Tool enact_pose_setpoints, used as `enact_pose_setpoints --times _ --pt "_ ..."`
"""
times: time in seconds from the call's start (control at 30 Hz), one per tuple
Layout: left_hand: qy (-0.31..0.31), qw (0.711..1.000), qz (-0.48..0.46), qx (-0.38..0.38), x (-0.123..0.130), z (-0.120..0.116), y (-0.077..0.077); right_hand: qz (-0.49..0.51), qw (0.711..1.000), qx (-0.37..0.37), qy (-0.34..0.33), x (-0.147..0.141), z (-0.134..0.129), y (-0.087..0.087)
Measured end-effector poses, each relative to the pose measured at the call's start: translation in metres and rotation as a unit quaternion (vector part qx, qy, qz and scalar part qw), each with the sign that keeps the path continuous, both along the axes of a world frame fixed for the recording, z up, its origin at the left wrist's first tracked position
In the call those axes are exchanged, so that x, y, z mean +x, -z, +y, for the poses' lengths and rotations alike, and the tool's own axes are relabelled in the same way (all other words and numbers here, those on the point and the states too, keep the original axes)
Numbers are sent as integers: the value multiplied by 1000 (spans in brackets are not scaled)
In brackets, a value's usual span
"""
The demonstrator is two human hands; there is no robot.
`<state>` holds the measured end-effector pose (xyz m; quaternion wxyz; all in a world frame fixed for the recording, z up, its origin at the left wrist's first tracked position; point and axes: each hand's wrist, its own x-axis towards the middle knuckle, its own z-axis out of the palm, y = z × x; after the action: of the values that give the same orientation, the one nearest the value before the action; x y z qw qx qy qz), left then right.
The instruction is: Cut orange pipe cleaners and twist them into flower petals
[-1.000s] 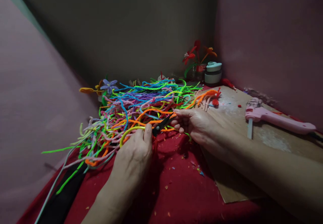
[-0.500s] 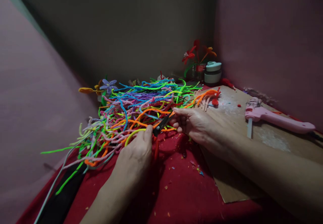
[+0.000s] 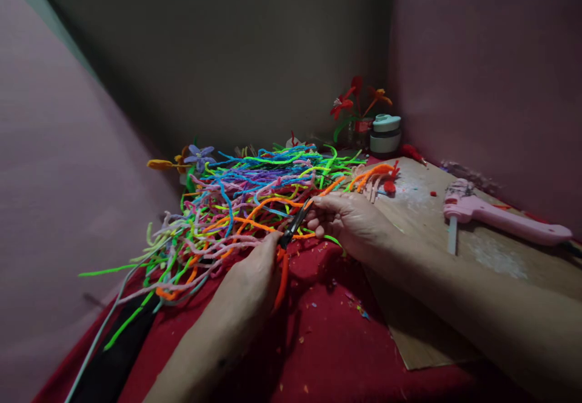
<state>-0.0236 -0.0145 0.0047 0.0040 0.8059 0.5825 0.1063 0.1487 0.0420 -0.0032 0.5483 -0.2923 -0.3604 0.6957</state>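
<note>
My left hand (image 3: 261, 266) is wrapped round scissors (image 3: 295, 226) with dark blades and red-orange handles, the blades angled up and to the right. The blade tips reach the fingers of my right hand (image 3: 334, 216), which are pinched together; what they hold, if anything, is too small to make out. Behind both hands lies a large tangled pile of pipe cleaners (image 3: 264, 179) in green, blue, pink, orange and purple.
A pink glue gun (image 3: 509, 216) lies on a board (image 3: 422, 348) at the right. Red flowers (image 3: 343, 105) and a lidded container (image 3: 385, 133) stand at the back. A pale cable (image 3: 102, 330) crosses the left side. Scraps dot the red cloth (image 3: 336, 354).
The scissors have turned in my left hand, and their blades and handles show more. The yellow strand beside that hand is no longer seen. The whole view has shifted slightly.
</note>
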Motion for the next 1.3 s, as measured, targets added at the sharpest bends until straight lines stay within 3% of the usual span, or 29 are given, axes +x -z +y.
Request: enact_pose_setpoints --times 0.27,0.7,1.0,1.3 --pt "20 989 97 108 -17 4 20 -100 993 10 63 3 -1 -1" --pt "9 989 129 64 -10 0 13 -137 986 9 92 4 -1 -2" --pt "20 991 106 80 -11 2 20 -96 993 -11 72 3 2 0" --pt "-26 980 176 85 0 -4 12 -109 991 -28 71 4 2 0"
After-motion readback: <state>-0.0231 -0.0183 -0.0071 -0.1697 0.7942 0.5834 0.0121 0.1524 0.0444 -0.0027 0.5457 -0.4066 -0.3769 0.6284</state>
